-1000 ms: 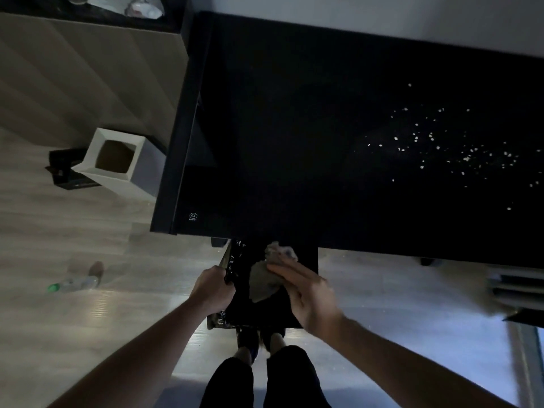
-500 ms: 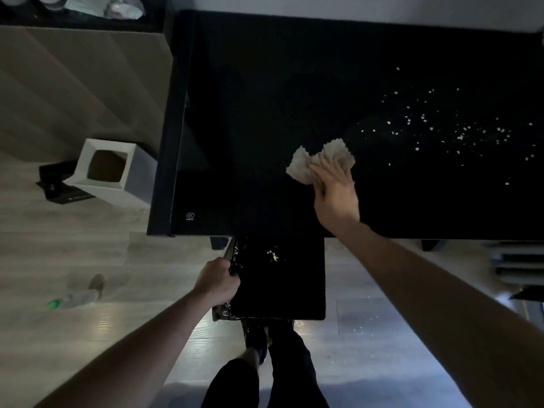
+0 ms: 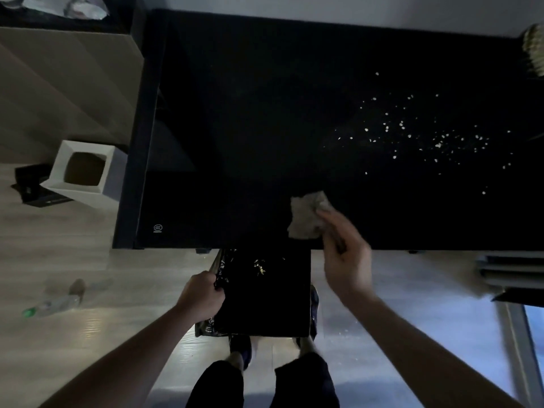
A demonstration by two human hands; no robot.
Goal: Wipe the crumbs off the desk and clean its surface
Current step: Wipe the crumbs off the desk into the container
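Observation:
A black desk [image 3: 250,128] fills the upper middle of the view. Pale crumbs [image 3: 418,134] lie scattered over its right part. A crumpled grey cloth [image 3: 304,214] sits on the desk near the front edge, and my right hand [image 3: 344,254], blurred, holds it by its right side. Below the desk edge stands a black bin lined with a black bag [image 3: 265,293], with a few crumbs inside. My left hand [image 3: 200,295] grips the bag's left rim.
A white square bin [image 3: 88,172] stands on the wooden floor left of the desk. A plastic bottle [image 3: 53,304] lies on the floor further left. My feet show under the black bin. A woven object [image 3: 534,51] sits at the desk's far right corner.
My right hand first swung the cloth from over the bin out onto the desk, then pulled it back toward the front edge. My left hand stays on the bag rim.

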